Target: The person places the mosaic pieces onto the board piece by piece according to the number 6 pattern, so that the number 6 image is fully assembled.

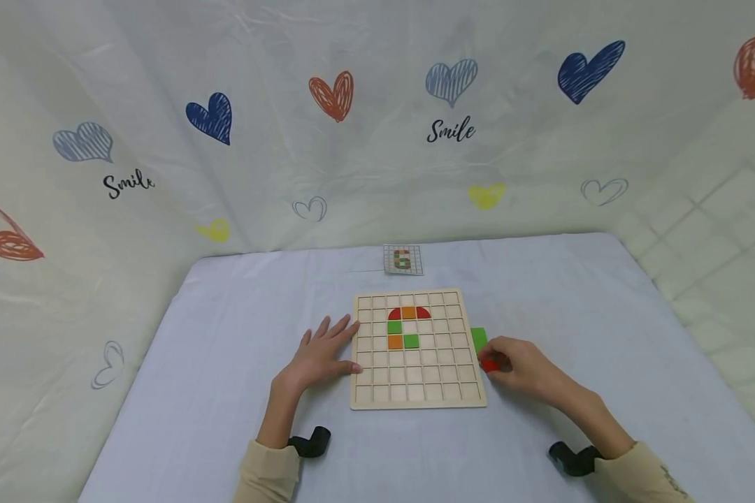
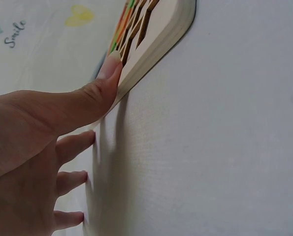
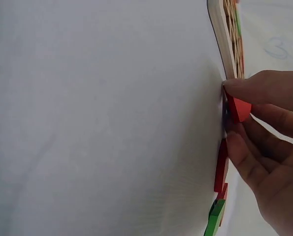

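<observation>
Got a red tile [image 1: 491, 365] pinched between thumb and fingers of the right hand [image 1: 521, 362], just beside the right edge of one wooden grid board [image 1: 419, 404]. Got the left hand [image 1: 319, 358] spread wide, fingers apart, thumb touching the board's left edge. Can spot one loose green tile [image 1: 479, 339] just past the right fingertips, plus more loose tiles [image 3: 220, 167], red and green, by the thumb in the right wrist view, too overlapped to count for sure. On the board, counting two red quarter-rounds [image 1: 423, 314], two orange squares [image 1: 408, 313] and two green squares [image 1: 411, 341]. Also seeing two black wrist gadgets [image 1: 314, 443] at two beige cuffs [image 1: 268, 469]. Past the board's far edge, one small grid card [image 1: 403, 259], then a backdrop [image 1: 377, 161] with two "Smile" prints [image 1: 451, 130].
</observation>
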`<act>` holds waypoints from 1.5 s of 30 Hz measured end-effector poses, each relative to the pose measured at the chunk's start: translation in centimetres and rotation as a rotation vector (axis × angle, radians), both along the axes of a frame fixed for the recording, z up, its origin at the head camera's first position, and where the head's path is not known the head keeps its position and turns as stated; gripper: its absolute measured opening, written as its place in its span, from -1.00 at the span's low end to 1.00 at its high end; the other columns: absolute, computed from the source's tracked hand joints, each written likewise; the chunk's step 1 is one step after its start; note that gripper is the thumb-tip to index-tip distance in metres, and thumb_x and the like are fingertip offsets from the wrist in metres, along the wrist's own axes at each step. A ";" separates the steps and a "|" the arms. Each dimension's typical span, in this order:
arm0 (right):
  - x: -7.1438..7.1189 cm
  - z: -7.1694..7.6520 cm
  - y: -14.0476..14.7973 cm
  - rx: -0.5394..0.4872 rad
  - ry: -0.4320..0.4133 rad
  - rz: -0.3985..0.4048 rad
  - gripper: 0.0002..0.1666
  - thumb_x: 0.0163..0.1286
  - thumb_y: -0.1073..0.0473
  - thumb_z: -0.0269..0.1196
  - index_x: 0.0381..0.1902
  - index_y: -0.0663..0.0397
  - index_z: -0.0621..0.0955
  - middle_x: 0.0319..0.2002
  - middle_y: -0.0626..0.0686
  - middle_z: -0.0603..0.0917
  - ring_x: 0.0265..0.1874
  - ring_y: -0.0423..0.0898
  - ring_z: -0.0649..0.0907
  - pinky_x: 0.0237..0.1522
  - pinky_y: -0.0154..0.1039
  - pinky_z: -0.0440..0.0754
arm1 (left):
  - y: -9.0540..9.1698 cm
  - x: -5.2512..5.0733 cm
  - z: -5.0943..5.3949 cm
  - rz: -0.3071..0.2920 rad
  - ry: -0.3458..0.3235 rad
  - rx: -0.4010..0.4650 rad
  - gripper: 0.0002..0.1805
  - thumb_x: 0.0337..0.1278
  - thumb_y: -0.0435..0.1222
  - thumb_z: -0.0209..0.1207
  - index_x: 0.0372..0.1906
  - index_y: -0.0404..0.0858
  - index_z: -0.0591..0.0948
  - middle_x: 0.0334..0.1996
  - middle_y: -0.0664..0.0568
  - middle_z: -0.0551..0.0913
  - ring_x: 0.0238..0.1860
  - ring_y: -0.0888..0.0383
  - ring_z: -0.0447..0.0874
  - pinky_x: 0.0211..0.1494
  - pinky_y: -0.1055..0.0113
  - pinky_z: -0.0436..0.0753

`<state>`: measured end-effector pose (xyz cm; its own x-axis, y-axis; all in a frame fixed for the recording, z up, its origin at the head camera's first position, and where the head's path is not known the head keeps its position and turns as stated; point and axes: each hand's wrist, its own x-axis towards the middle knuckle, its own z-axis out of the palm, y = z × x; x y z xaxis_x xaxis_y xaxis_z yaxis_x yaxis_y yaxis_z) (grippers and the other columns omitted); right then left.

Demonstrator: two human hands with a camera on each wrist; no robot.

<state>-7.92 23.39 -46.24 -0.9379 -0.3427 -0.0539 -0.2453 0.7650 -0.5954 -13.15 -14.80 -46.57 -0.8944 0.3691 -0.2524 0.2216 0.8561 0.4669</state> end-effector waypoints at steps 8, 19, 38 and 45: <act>-0.1 -0.1 0.2 -0.027 0.068 0.048 -0.76 0.20 0.41 0.46 -0.17 0.11 0.74 -0.29 -0.11 0.73 -0.39 -0.31 0.53 -0.35 -0.38 0.61 | -0.1 0.0 -0.1 0.000 0.003 0.001 -0.02 0.13 0.09 0.42 0.61 0.00 0.26 0.66 0.06 0.10 0.68 -0.20 -0.21 0.61 -0.37 -0.17; -0.6 -0.1 0.2 -0.084 0.148 0.063 -0.64 0.21 0.44 0.43 -0.02 0.13 0.74 -0.15 0.01 0.80 -0.24 -0.16 0.74 -0.24 -0.32 0.75 | 0.0 -0.1 -0.2 -0.002 0.002 -0.013 -0.02 0.14 0.09 0.41 0.62 0.02 0.24 0.66 0.07 0.08 0.69 -0.18 -0.22 0.61 -0.36 -0.17; -2.7 0.1 -2.1 -0.159 0.119 0.082 -0.72 0.29 0.40 0.41 -0.04 0.15 0.75 -0.13 0.03 0.81 -0.19 -0.12 0.75 -0.10 -0.26 0.77 | 0.0 -0.2 -0.3 0.004 0.003 -0.016 -0.02 0.12 0.10 0.42 0.62 0.02 0.25 0.66 0.07 0.09 0.69 -0.19 -0.21 0.61 -0.37 -0.17; -3.9 0.1 -3.3 -0.154 0.117 0.104 -0.75 0.31 0.39 0.39 -0.05 0.14 0.75 -0.15 0.00 0.80 -0.23 -0.15 0.71 -0.12 -0.30 0.75 | 0.0 -0.2 -0.3 0.004 0.004 -0.018 -0.01 0.12 0.09 0.42 0.62 0.02 0.25 0.66 0.07 0.10 0.69 -0.19 -0.20 0.61 -0.36 -0.16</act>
<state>-11.79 20.13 -46.09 -0.8936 -0.4341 0.1140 -0.3930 0.6340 -0.6660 -13.31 -14.78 -46.84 -0.8969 0.3611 -0.2552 0.2199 0.8651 0.4509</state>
